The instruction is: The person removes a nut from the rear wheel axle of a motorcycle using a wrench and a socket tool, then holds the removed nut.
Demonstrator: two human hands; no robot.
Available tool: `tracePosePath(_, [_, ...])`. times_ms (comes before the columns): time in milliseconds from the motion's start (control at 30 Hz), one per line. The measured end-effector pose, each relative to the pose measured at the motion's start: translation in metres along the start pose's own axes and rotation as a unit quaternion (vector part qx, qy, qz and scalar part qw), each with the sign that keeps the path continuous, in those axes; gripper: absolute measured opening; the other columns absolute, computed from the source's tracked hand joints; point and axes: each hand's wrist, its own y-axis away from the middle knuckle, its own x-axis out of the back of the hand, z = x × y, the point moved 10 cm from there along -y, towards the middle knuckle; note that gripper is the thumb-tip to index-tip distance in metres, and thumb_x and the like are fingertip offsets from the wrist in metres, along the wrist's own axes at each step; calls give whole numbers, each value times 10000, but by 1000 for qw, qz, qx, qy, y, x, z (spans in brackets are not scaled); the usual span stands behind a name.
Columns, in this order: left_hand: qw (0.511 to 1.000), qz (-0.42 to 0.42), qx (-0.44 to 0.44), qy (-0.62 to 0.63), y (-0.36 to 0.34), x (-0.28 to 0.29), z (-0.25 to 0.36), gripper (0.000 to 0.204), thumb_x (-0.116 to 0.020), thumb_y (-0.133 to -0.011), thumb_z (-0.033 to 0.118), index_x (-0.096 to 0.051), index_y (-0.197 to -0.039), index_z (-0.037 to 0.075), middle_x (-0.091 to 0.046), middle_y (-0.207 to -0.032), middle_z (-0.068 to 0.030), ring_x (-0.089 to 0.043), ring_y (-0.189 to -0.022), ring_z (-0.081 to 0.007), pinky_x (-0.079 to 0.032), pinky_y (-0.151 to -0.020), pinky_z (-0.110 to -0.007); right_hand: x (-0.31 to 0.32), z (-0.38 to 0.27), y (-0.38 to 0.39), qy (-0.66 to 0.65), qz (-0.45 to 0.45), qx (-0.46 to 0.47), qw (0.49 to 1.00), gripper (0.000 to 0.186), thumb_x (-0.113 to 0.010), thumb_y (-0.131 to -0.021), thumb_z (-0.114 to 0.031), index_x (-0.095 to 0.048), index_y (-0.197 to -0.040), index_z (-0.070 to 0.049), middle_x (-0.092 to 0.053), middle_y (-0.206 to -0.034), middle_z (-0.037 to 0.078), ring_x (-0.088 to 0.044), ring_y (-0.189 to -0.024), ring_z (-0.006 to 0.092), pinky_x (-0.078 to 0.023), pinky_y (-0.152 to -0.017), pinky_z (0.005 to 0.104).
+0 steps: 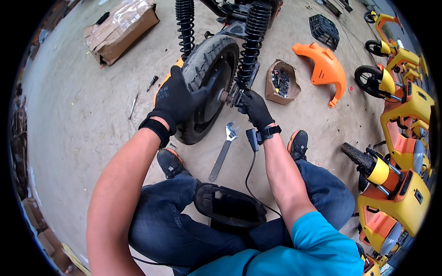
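Observation:
A wheel with a worn black tyre (202,62) stands between two black coil-spring shock absorbers (252,43). My gloved left hand (177,99) grips the tyre's near left side, thumb across the tread toward the hub. A rusty-looking axle end (224,95) sticks out of the hub on the right. Beside it, at the foot of the right shock absorber, my gloved right hand (256,109) has its fingers closed round the axle fitting; they partly cover it. An adjustable wrench (222,154) lies on the floor below the wheel, between my feet.
An open cardboard box of small hardware (282,83) sits right of the wheel, near an orange fender (324,69) and black basket (323,31). A taped carton (120,32) lies far left. Yellow scooters (391,193) line the right. A thin tool (133,106) lies left.

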Motion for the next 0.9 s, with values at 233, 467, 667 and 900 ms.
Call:
tracePosePath(233, [1000,-7,1,5,-1,-3,0,631,-781,-745,363,-445,-1114,-23,-654,-1015,-291,-667,-956,-400,-522,-813,-445,0,0,1,23,32,15,999,263,-593,-955,-292,-575,-984,-31,-608,-850,37,-597,-734,109,-519,-596,261])
tracePosePath(467, [1000,0,-10,-1,-1,-3,2,628,-777,-752,362,-430,-1111,-18,-660,-998,-288,-672,-945,-399,-524,-803,-445,-5,-2,4,53,50,28,997,330,-579,-949,-344,-538,-1056,-36,-625,-920,60,-637,-833,138,-560,-628,295])
tracePosePath(667, [1000,-13,-1,8,1,-3,8,653,-772,-752,374,-426,-1127,-34,-660,-1000,-279,-676,-929,-387,-525,-798,-440,-6,-1,9,19,8,-12,1000,401,-645,-906,-373,-512,-1075,-34,-588,-977,63,-630,-887,144,-559,-669,278])
tracePosePath(900, [1000,-7,-11,7,1,-1,4,621,-769,-767,363,-429,-1106,-30,-658,-998,-277,-672,-936,-391,-517,-805,-447,-14,-7,1,46,-14,-17,999,322,-662,-888,-329,-563,-1029,-57,-620,-915,29,-625,-828,110,-538,-677,268])
